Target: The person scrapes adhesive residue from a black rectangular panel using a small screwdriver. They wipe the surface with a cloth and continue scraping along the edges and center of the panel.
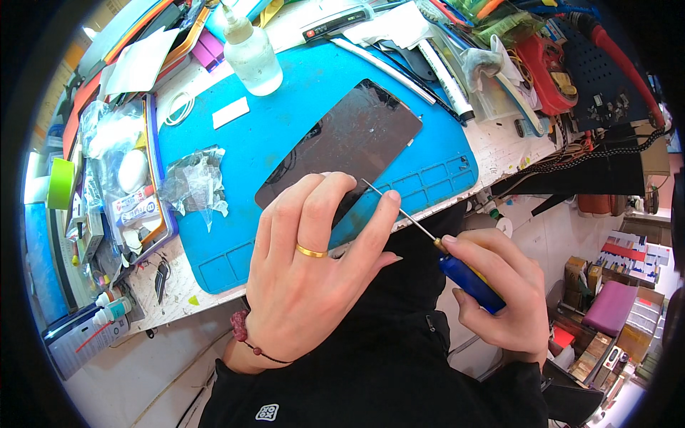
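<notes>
A dark phone screen panel (353, 125), smudged on its glossy face, lies at a slant on the blue silicone repair mat (299, 75). My left hand (310, 278) rests over the panel's near end, with bent fingertips on its surface and the index finger stretched to the right. In my right hand (503, 289) is a screwdriver with a blue handle (468, 278) and a thin metal shaft (417, 222). Its tip lies by the panel's near right edge; whether it touches cannot be seen. The left palm's underside is hidden.
Behind the panel stands a clear squeeze bottle (251, 59). Crumpled film (198, 182) and a white block (231, 113) lie on the mat's left. A tray (166, 214) of small supplies borders that side. A marker (444, 80) and a red multimeter (546, 75) sit at right.
</notes>
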Action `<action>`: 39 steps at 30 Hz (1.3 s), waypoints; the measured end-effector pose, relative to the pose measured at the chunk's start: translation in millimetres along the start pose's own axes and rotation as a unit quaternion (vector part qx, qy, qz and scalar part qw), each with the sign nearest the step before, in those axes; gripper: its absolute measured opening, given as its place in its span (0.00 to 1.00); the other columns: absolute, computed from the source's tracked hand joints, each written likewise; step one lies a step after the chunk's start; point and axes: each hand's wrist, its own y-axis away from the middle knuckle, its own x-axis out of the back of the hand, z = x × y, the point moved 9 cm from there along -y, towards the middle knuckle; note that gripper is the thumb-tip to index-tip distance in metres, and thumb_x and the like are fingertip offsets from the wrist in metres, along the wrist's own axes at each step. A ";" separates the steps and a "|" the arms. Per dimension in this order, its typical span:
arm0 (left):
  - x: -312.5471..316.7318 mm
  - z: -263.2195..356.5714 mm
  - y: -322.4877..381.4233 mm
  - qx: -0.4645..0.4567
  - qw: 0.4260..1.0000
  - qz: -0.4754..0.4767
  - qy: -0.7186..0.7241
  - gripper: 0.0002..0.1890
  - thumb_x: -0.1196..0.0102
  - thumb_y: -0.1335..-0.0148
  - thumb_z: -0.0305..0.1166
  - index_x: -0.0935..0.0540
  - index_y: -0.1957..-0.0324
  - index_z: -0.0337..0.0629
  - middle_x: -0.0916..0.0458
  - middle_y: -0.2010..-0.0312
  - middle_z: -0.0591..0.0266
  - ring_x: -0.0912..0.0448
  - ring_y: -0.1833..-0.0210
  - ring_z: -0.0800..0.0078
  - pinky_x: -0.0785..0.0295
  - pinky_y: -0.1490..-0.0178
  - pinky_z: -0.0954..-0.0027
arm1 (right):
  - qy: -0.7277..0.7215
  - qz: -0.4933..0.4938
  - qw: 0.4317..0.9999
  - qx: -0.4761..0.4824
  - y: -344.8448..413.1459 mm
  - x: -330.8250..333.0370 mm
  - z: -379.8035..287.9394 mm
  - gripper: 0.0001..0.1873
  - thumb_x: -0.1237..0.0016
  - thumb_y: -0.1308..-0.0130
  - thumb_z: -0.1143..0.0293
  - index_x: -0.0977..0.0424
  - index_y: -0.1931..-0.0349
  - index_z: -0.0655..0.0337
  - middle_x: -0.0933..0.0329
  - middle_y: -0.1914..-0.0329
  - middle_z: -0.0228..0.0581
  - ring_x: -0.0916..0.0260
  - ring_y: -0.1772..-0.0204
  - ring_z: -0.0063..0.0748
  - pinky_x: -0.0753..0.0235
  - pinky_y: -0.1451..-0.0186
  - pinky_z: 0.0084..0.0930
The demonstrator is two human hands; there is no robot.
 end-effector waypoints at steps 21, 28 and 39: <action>-1.9 -2.1 2.2 0.017 0.999 -0.020 0.039 0.36 0.15 0.51 0.36 0.09 0.36 0.54 0.23 0.32 0.50 0.22 0.31 0.45 0.25 0.31 0.47 | 0.002 -0.006 1.000 -0.005 0.9 -2.3 -2.0 0.39 0.34 0.44 0.84 0.18 0.28 0.57 0.17 0.41 0.49 0.12 0.49 0.54 0.11 0.48 0.42; -1.2 -2.9 2.6 0.020 0.998 -0.021 0.048 0.35 0.15 0.51 0.36 0.09 0.36 0.53 0.22 0.32 0.49 0.22 0.31 0.44 0.25 0.31 0.46 | 0.001 -0.014 1.000 -0.010 1.8 -3.7 -2.2 0.39 0.34 0.44 0.84 0.18 0.27 0.57 0.18 0.40 0.50 0.12 0.48 0.55 0.10 0.47 0.43; 0.1 -4.4 3.0 0.020 0.998 -0.020 0.063 0.35 0.15 0.52 0.36 0.09 0.37 0.51 0.21 0.31 0.48 0.22 0.31 0.42 0.24 0.31 0.45 | -0.010 -0.018 1.000 -0.019 1.5 -5.1 -3.3 0.40 0.34 0.44 0.84 0.18 0.27 0.56 0.18 0.40 0.50 0.13 0.46 0.55 0.10 0.46 0.44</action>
